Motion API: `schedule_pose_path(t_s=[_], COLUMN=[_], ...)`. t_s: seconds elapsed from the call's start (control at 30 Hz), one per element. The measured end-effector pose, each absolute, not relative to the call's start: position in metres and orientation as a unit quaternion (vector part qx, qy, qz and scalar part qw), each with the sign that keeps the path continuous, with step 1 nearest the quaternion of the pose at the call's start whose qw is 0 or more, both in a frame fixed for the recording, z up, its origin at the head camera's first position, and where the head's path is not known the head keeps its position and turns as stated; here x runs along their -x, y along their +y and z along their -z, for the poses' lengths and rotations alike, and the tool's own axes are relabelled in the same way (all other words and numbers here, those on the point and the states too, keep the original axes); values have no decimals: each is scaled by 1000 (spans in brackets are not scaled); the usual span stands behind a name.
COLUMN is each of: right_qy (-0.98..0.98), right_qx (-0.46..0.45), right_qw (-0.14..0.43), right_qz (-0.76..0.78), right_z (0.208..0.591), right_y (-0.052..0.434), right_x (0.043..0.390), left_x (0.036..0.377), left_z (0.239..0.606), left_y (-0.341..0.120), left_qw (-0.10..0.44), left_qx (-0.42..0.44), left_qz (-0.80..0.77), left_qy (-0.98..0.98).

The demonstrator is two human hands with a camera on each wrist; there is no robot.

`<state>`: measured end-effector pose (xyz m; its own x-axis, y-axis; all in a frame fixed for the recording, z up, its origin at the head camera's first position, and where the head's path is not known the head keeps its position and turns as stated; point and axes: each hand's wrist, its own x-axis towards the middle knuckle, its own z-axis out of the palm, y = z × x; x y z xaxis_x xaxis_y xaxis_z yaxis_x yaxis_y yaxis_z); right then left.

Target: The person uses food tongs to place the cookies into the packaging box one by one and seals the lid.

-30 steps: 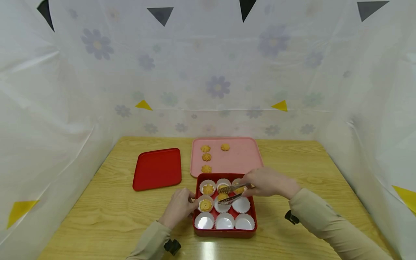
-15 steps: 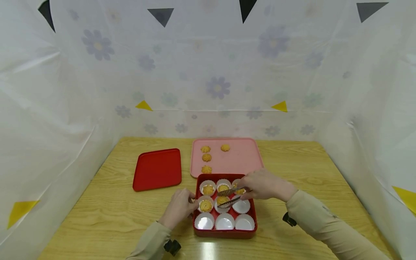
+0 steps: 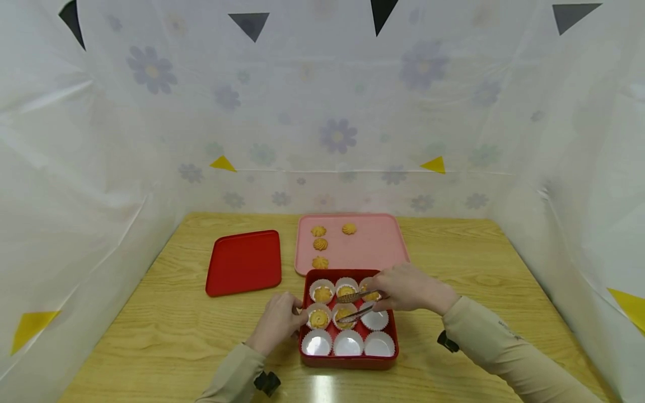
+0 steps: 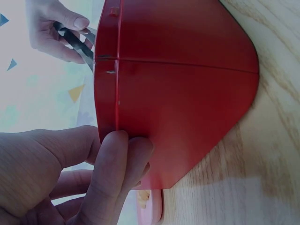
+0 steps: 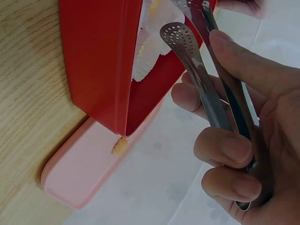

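A red box [image 3: 349,363] holds white paper cups in three rows of three. Swirled cookies sit in the back-row cups and in the left and middle cups of the middle row. My right hand [image 3: 407,287] grips metal tongs [image 5: 180,41] over the box. Their perforated tips stand apart, around the cookie [image 3: 344,317] in the central cup; whether they touch it I cannot tell. At the box's left side my left hand [image 3: 277,320] pinches the wall near the rim, thumb and fingers on either face, as the left wrist view shows.
Behind the box lies a pink tray [image 3: 375,246] bearing several cookies [image 3: 319,244]. A flat red lid or tray [image 3: 244,263] rests on the wooden table [image 3: 166,313] to the left. White sheeting [image 3: 302,101] surrounds the table.
Between the tongs, the cookie has gone down into the central cup, and the tips have spread apart. My right hand has shifted slightly toward me. The left hand has stayed put.
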<state>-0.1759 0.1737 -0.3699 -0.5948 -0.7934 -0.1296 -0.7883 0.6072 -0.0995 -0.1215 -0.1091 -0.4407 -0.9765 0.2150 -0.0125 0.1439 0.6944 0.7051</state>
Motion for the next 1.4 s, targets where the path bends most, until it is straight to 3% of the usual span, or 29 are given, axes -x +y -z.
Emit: schedule_pose_path(t_s=[0.63,1.07,1.4], right_qy=[884,872,877], right_qx=[405,336,296], right_qw=[153,131,107], right_qz=[175,331,363], right_z=[382,413,421], right_y=[201,213,215], right_x=[184,188,193], left_x=[121,121,121], left_z=[440,440,442], left_y=[-109,-109,-109], left_qw=[48,49,42], left_qx=[-94,-92,-95], left_qz=[-377,-376,-375], left_qy=[920,921,921])
